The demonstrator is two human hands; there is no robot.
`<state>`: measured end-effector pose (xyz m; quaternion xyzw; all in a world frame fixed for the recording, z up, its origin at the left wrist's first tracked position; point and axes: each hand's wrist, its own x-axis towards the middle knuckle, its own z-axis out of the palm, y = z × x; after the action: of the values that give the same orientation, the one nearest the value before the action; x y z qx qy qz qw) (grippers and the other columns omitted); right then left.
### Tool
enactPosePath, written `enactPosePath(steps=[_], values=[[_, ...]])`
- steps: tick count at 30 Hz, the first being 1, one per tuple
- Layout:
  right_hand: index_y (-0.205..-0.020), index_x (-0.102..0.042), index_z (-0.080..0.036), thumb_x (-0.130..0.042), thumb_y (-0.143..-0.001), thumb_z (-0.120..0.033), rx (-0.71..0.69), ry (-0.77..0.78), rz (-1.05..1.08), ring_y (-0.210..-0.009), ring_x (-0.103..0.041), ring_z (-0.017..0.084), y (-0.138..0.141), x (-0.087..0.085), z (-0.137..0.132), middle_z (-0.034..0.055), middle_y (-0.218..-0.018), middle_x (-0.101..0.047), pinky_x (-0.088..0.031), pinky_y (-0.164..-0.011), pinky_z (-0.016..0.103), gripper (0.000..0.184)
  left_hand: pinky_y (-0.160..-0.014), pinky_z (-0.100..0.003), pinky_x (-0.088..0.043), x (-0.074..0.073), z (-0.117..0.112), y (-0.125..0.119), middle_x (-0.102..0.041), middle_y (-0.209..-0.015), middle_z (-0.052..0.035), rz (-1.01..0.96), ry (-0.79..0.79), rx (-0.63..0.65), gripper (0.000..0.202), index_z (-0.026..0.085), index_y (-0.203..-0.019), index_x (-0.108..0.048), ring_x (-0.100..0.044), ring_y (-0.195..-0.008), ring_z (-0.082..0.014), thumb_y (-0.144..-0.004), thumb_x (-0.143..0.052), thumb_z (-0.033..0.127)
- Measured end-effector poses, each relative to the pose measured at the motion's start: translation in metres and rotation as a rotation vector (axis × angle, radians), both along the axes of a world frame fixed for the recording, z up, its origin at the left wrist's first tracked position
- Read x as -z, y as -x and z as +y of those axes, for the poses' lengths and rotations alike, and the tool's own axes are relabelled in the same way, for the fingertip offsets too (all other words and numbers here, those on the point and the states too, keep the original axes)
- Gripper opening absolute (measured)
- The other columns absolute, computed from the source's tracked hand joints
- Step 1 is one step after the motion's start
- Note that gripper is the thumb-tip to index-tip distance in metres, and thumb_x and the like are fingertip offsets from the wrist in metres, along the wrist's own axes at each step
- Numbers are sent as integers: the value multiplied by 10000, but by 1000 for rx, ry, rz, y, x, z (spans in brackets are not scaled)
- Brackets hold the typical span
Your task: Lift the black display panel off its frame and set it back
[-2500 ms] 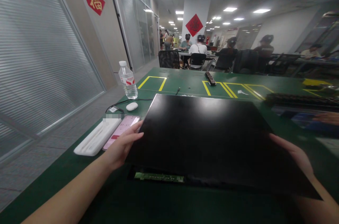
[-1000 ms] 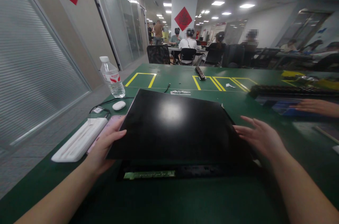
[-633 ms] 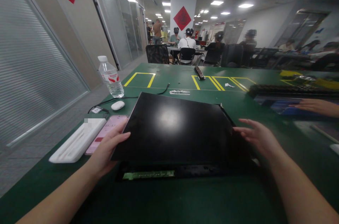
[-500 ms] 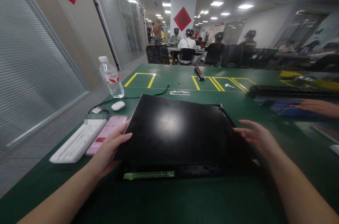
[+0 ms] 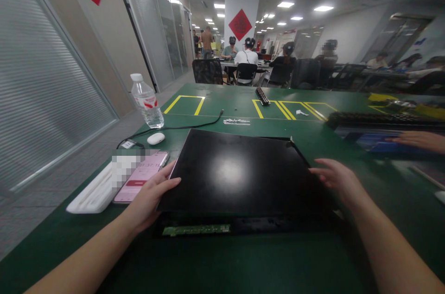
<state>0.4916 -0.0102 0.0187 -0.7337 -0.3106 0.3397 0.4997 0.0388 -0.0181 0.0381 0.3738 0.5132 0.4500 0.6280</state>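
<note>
A large glossy black panel [image 5: 236, 173] lies nearly flat over a dark frame on the green table [image 5: 222, 257]. A thin green circuit strip [image 5: 195, 229] shows at its near edge. My left hand [image 5: 149, 199] grips the panel's left edge, thumb on top and fingers beneath. Over the panel's right edge my right hand [image 5: 335, 180] hovers with its fingers stretched out, holding nothing.
Left of the panel lie a pink phone [image 5: 141, 176], a white case [image 5: 92, 194], a white earbud case [image 5: 155, 138], a black cable [image 5: 181, 127] and a water bottle [image 5: 147, 101]. Another person's hand [image 5: 417, 140] rests by a keyboard [image 5: 382, 120] at right. People sit at the far tables.
The panel's far edge has come down from its tilt to lie almost flat. My right hand let go of its right edge and now hovers open. My left hand keeps its grip.
</note>
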Motion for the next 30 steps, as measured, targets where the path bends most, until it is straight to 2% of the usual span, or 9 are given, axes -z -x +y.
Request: enactPosePath(steps=[5,10,17,24,30], values=[[-979,-702,-221,-667,-655,-512,1,-4,-26,-656,-570,192,-4,5,2,136,-869,-800,-369,-518,285,437,-605,-277,-593,6,0,3,-847,-1186,-72,-14,-11,11,782,284,-1462,-681,-821,-837,-285,-710,-893,309],[-966,-697,-214,-720,-620,-544,-22,-25,-28,-632,-551,181,-6,9,3,139,-859,-795,-356,-506,279,479,-647,-296,-624,4,-2,3,-853,-1167,-69,-7,-14,17,743,302,-1452,-693,-830,-850,-296,-738,-897,300],[-943,-687,-236,-697,-633,-560,-39,-25,-61,-600,-525,168,-6,10,4,109,-833,-786,-337,-501,278,449,-671,-315,-631,5,-1,5,-855,-1164,-79,2,-8,17,790,307,-1483,-669,-829,-912,-325,-729,-907,289],[-943,-724,-221,-683,-679,-567,-21,3,-159,-610,-528,169,2,6,1,95,-834,-789,-397,-559,308,437,-675,-293,-626,9,-1,6,-850,-1193,-74,-9,-9,7,738,305,-1472,-675,-833,-902,-299,-766,-890,298],[-943,-731,-244,-627,-744,-554,-63,22,-319,-738,-638,240,0,9,2,85,-870,-805,-477,-681,373,382,-634,-294,-621,9,-2,5,-841,-1221,-90,-31,4,10,786,288,-1493,-654,-835,-850,-297,-747,-900,262]])
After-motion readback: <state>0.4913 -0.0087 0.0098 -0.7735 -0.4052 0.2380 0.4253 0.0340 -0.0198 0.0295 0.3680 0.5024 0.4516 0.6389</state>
